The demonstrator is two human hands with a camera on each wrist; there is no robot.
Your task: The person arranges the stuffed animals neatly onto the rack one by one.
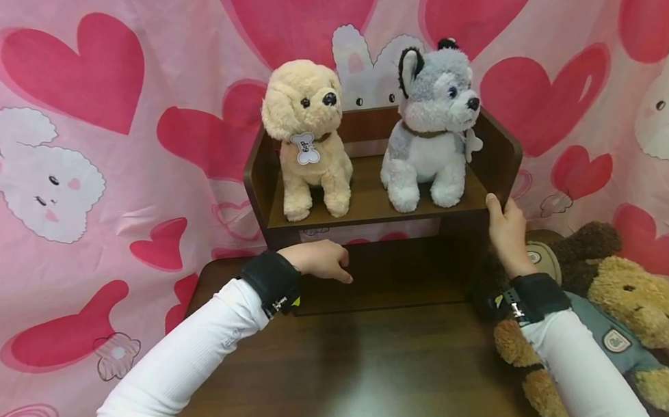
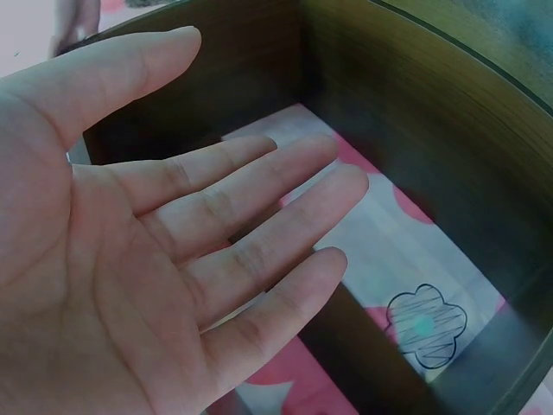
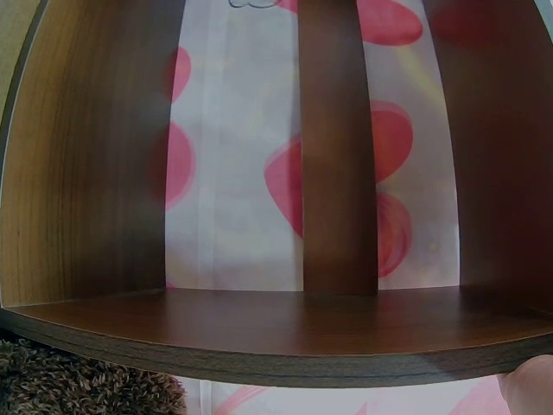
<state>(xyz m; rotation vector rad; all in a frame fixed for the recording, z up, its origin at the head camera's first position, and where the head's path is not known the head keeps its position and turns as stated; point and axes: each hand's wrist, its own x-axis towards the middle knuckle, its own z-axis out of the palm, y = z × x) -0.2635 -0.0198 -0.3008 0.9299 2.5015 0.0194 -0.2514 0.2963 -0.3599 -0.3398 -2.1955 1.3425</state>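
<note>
A small dark-brown wooden shelf (image 1: 367, 219) stands on the table, with an upper board and a lower compartment. On its upper board sit a cream plush puppy (image 1: 310, 135) with a bone-shaped tag and a grey-and-white plush husky (image 1: 427, 129). My left hand (image 1: 318, 260) hovers before the lower compartment, below the cream puppy; the left wrist view shows its palm and straight fingers, holding nothing. My right hand (image 1: 507, 230) grips the shelf's right side near the upper board, thumb at the front edge. Only a fingertip (image 3: 529, 386) shows at the shelf's edge in the right wrist view.
Right of the shelf, a tan teddy bear (image 1: 637, 311) in a grey-green shirt lies on the table (image 1: 330, 388), partly behind my right forearm. A dark-brown plush (image 1: 589, 241) lies beside it. A pink curtain (image 1: 180, 47) with hearts and bunnies hangs behind.
</note>
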